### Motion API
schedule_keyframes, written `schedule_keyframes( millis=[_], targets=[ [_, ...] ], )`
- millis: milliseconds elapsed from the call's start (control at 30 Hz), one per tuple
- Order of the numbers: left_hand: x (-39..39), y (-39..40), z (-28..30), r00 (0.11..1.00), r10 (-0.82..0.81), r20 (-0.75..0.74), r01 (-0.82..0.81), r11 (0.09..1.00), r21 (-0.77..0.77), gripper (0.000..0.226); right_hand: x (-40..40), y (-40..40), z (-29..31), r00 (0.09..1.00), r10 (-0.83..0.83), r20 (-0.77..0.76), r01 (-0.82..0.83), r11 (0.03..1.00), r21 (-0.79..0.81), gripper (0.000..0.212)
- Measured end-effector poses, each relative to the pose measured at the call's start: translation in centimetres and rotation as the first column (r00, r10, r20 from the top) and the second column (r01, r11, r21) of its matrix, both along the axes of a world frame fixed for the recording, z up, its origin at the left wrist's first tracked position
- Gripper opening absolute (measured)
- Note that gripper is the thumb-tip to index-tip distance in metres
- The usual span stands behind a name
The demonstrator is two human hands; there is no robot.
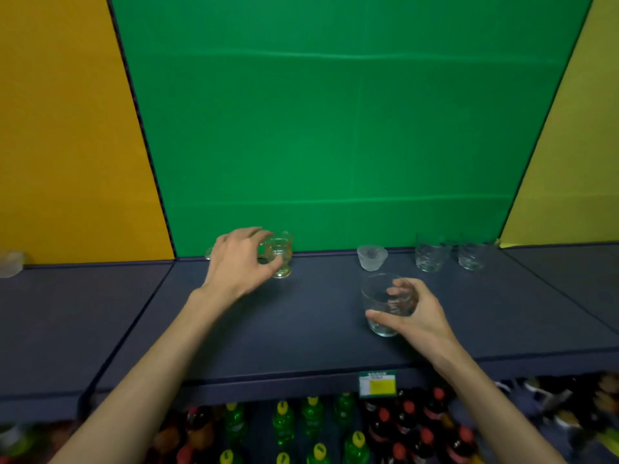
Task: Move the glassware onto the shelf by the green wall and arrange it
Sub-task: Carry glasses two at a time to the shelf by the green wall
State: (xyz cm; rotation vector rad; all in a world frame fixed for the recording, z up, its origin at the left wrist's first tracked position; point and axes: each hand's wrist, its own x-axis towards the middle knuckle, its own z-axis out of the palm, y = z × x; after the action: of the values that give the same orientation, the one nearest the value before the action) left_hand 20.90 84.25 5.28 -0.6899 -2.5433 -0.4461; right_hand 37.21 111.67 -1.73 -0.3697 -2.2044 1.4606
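My left hand (236, 261) grips a small footed glass cup with a yellowish tint (280, 254), which stands on the dark blue shelf (301, 316) near the green wall (335, 128). My right hand (413, 311) holds a clear tumbler (385, 304) just above the shelf's middle right, tilted slightly. A small frosted glass bowl (371, 257) sits behind it. Two clear tumblers stand at the back right against the wall, one (429, 252) beside the other (473, 254). Part of another glass (209, 252) peeks out behind my left hand.
An orange panel (67, 128) borders the green wall on the left, a yellow one (569, 162) on the right. A blurred glass item (11, 262) sits at the far left. Below the shelf edge stand green and red-capped bottles (311, 426) and a price tag (377, 383).
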Motion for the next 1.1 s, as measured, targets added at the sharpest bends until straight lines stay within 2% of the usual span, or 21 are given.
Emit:
schedule_keyframes(
  millis=[167,367,633,800,900,1100],
  targets=[
    [5.8,7.9,-0.2,0.997,-0.053,0.062,0.062,0.987,-0.15,0.075,4.1,5.6,0.4,1.0,0.005,-0.011,-0.005,1.0,-0.022,0.063],
    [9.8,15.9,-1.2,0.983,-0.102,0.154,0.133,0.968,-0.212,0.065,6.9,11.7,0.6,0.999,-0.028,-0.023,0.027,0.998,-0.052,0.067],
    [8.5,22.7,-1.8,0.964,-0.109,0.242,0.159,0.968,-0.195,0.06,4.9,19.4,-0.2,0.997,-0.079,0.0,0.079,0.997,-0.007,0.063],
    [7.4,25.8,-2.6,0.978,-0.071,0.194,0.111,0.973,-0.204,0.067,2.7,24.1,0.2,0.994,-0.106,0.039,0.105,0.994,0.027,0.063],
    [6.8,27.2,-3.1,0.989,-0.046,0.142,0.078,0.97,-0.23,0.07,1.5,26.0,-0.3,0.993,-0.113,0.033,0.113,0.994,-0.002,0.063],
    [7.4,29.2,-3.6,0.982,-0.018,0.188,0.065,0.966,-0.249,0.072,0.1,28.7,-2.1,0.995,-0.07,0.064,0.074,0.995,-0.065,0.066]
  ],
)
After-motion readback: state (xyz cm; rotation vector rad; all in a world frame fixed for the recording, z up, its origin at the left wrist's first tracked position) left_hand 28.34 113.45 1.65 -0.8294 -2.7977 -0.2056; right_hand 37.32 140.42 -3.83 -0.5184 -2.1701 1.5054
